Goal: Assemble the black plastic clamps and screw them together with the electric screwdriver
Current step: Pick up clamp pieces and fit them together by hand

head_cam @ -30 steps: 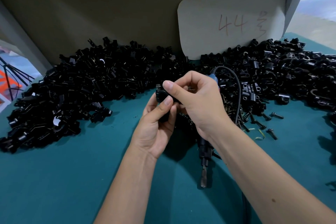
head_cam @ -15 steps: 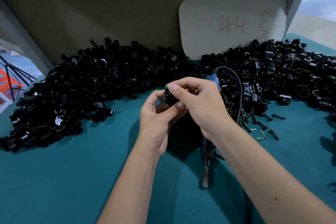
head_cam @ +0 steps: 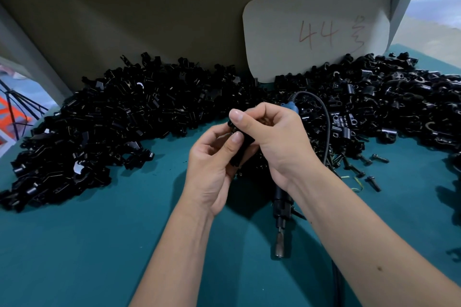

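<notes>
Head view: your left hand [head_cam: 212, 164] and right hand [head_cam: 272, 137] have drawn closer, both pinching the clamp [head_cam: 240, 147] above the table [head_cam: 99, 244]; the screwdriver [head_cam: 280, 209], tucked in your right palm, comes next.

Two bare forearms, no sleeves visible

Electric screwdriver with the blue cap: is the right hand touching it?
Touching. The head view shows the right hand wrapped over the electric screwdriver, blue cap emerging above the knuckles and the bit end below the wrist.
</notes>
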Demonstrator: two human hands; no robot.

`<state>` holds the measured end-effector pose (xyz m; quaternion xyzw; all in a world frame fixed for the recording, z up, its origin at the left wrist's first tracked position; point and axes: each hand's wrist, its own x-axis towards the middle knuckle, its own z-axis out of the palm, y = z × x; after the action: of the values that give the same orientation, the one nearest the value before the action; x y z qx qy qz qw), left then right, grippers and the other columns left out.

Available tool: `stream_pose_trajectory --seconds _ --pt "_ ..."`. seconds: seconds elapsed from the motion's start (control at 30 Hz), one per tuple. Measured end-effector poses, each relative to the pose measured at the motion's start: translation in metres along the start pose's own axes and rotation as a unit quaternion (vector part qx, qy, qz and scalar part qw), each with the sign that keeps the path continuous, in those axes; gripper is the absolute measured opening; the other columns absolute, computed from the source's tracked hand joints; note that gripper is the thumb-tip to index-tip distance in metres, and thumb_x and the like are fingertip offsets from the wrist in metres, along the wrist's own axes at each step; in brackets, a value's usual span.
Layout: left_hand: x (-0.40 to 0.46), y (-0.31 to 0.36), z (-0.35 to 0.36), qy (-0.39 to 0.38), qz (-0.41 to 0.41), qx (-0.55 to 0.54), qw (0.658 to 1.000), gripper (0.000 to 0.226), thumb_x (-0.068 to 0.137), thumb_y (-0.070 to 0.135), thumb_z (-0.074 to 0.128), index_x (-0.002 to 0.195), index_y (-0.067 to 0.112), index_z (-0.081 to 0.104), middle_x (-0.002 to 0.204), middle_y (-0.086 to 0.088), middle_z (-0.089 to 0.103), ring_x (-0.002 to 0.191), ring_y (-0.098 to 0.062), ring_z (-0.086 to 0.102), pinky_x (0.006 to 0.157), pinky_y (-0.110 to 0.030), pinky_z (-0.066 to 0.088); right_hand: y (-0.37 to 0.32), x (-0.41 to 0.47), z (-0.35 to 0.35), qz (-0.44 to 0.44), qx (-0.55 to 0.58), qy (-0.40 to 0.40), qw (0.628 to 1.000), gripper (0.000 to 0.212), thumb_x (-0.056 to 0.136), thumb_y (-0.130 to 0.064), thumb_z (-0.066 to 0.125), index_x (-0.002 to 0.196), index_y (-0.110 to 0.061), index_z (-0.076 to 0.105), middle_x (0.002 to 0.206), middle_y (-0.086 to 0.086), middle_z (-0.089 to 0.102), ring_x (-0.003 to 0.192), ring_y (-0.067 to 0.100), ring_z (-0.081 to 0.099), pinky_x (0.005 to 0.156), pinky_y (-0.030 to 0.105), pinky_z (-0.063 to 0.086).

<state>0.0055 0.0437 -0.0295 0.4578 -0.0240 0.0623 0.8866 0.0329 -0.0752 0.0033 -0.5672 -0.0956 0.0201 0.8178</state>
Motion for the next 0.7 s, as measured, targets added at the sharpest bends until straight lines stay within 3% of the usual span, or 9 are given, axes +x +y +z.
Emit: stream_pose_trajectory --seconds 0.1,0.2,0.3,0.43,0.53,0.6,0.7 --pt "0.0012 -0.0034 0.0013 0.001 0.0 0.006 1.0 0.026 0.083 0.012 0.073 0.108 0.004 0.074 0.108 -0.016 0.077 0.101 -0.023 0.075 0.081 -0.031 0.06 0.0029 0.0004 -0.0005 -0.009 -0.021 0.015 1.0 0.029 0.083 -0.017 0.086 0.064 -0.02 0.065 0.068 0.004 0.065 0.064 0.015 0.062 0.055 0.026 0.052" --pt "0.0032 -0.0024 -0.0002 0.009 0.004 -0.009 1.0 0.026 0.085 0.012 0.071 0.109 0.003 0.074 0.109 -0.014 0.077 0.1 -0.021 0.076 0.081 -0.028 0.06 0.0044 0.0006 -0.0037 -0.033 -0.03 -0.022 0.999 0.006 0.094 -0.015 0.075 0.089 -0.013 0.077 0.083 -0.003 0.072 0.079 0.005 0.064 0.07 0.019 0.052" --pt "0.0044 -0.0011 -0.0029 0.011 0.015 -0.017 1.0 0.021 0.085 0.01 0.072 0.104 0.006 0.077 0.104 -0.012 0.077 0.098 -0.022 0.076 0.082 -0.028 0.06 0.0057 0.0003 -0.0039 -0.02 -0.032 -0.044 0.998 0.015 0.1 -0.013 0.066 0.106 -0.011 0.08 0.094 -0.006 0.076 0.088 0.0 0.066 0.074 0.015 0.05" --pt "0.0033 -0.0029 -0.003 0.01 0.016 -0.013 1.0 0.023 0.085 0.012 0.073 0.106 0.007 0.079 0.11 -0.015 0.077 0.101 -0.022 0.076 0.082 -0.027 0.06 0.002 -0.0017 0.0007 0.0 -0.014 -0.025 1.0 0.007 0.094 -0.01 0.074 0.091 -0.013 0.08 0.084 -0.002 0.075 0.08 0.005 0.068 0.066 0.018 0.052" --pt "0.0029 -0.005 -0.0013 0.009 0.012 0.0 1.0 0.022 0.084 0.014 0.074 0.105 0.01 0.081 0.11 -0.014 0.078 0.101 -0.02 0.075 0.081 -0.027 0.059 0.001 -0.0018 0.0033 -0.004 -0.016 0.019 1.0 0.031 0.085 -0.013 0.084 0.063 -0.023 0.064 0.074 0.006 0.065 0.072 0.018 0.062 0.062 0.029 0.051" --pt "0.0034 -0.0055 -0.0006 0.01 0.013 0.004 1.0 0.021 0.084 0.015 0.074 0.104 0.011 0.081 0.108 -0.013 0.078 0.099 -0.019 0.076 0.08 -0.026 0.059 0.0012 -0.0022 0.0028 -0.015 -0.029 0.016 0.999 0.031 0.086 -0.015 0.084 0.066 -0.022 0.062 0.074 0.005 0.063 0.075 0.017 0.06 0.065 0.029 0.051" --pt "0.0049 -0.0037 -0.0022 0.024 0.019 -0.011 0.999 0.03 0.082 0.013 0.075 0.111 0.003 0.075 0.109 -0.015 0.077 0.097 -0.021 0.076 0.079 -0.027 0.06 0.0003 -0.0043 0.0027 -0.017 -0.015 -0.043 0.999 0.009 0.096 -0.013 0.072 0.09 -0.019 0.076 0.081 -0.004 0.068 0.081 0.007 0.063 0.068 0.019 0.051"
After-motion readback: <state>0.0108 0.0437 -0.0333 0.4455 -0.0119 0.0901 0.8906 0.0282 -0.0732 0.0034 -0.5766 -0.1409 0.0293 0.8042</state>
